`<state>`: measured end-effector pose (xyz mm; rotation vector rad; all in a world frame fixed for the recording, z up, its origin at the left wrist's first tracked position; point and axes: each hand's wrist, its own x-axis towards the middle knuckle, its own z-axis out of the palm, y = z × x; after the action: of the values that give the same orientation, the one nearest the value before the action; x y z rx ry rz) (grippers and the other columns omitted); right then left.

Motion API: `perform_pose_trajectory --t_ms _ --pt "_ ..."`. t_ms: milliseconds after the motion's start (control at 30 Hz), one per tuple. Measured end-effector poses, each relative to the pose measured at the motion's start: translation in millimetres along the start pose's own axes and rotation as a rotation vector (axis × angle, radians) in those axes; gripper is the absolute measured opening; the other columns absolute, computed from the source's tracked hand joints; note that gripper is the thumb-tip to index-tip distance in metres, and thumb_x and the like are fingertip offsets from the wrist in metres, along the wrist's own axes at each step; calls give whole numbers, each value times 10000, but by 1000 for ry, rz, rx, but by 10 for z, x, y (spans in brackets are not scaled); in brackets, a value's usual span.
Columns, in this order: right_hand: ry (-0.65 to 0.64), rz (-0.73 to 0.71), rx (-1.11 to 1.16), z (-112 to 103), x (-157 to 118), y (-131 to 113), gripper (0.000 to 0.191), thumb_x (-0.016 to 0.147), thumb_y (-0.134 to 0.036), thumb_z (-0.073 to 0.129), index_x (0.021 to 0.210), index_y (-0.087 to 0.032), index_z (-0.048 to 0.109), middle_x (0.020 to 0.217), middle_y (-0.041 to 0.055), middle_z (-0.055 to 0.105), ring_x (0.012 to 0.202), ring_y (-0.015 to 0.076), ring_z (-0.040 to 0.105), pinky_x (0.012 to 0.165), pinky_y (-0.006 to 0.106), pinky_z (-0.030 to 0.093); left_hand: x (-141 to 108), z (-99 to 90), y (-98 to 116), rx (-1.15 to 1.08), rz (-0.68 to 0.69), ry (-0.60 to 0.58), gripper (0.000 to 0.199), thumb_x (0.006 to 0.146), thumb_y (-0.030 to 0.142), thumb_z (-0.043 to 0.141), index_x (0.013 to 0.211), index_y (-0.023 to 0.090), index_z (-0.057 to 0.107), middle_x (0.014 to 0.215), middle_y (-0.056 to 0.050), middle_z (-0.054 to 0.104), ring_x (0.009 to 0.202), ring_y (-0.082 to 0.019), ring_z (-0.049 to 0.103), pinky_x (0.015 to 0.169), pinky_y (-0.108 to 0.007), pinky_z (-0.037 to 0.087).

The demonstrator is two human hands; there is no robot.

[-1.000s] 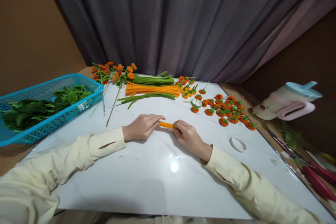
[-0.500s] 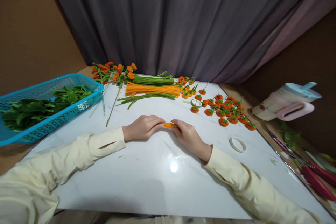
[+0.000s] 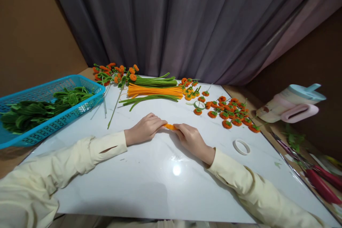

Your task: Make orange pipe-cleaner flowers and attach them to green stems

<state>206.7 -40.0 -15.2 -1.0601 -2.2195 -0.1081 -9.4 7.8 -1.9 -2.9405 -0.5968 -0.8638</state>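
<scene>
Between my two hands, just above the white tabletop, is a short piece of orange pipe cleaner, perhaps several strands side by side. My left hand pinches its left end, fingers closed. At its right end the fingers of my right hand are closed on it too. How the ends lie inside the fingers is hidden. Beyond my hands a bundle of long orange pipe cleaners lies between a thick green bundle and a few loose green stems.
A blue basket of green leaves stands at left. Orange fuzzy flowers lie at the back left, small orange pumpkin-like pieces at right. A white ring, a tumbler and red-handled pliers are on the right.
My left fingers have shifted slightly on the orange pipe cleaner piece, and the fingers of my right hand lie flatter over its end. Everything else stays put.
</scene>
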Motion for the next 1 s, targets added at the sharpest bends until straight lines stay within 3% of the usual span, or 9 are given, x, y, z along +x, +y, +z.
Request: perform_pose_trajectory --t_ms 233,467,633,1000 --pt "56 -76 -131 -48 36 -46 186 869 -89 417 818 -133 590 586 28 561 523 127 468 513 234 344 9 3 65 170 74 -30 232 893 83 355 1053 90 522 775 -72 605 721 -171 527 751 -316 401" --pt "93 -139 -123 -34 46 -71 180 829 -39 428 812 -134 580 612 33 592 527 136 450 506 252 326 27 -7 137 188 41 -37 214 893 96 350 1019 93 523 758 -73 582 717 -191 515 694 -312 406" --pt "53 -133 -94 -31 33 -78 216 799 -11 413 877 -143 566 712 48 651 584 152 494 549 263 363 39 -20 191 222 24 -55 214 902 101 320 952 105 529 744 -75 569 699 -204 502 648 -317 400" --pt "4 -126 -60 -23 47 -150 224 757 7 374 802 -155 522 650 44 600 570 161 458 524 274 350 65 -36 282 280 29 -64 208 916 112 309 852 122 506 707 -59 553 651 -196 481 626 -317 380"
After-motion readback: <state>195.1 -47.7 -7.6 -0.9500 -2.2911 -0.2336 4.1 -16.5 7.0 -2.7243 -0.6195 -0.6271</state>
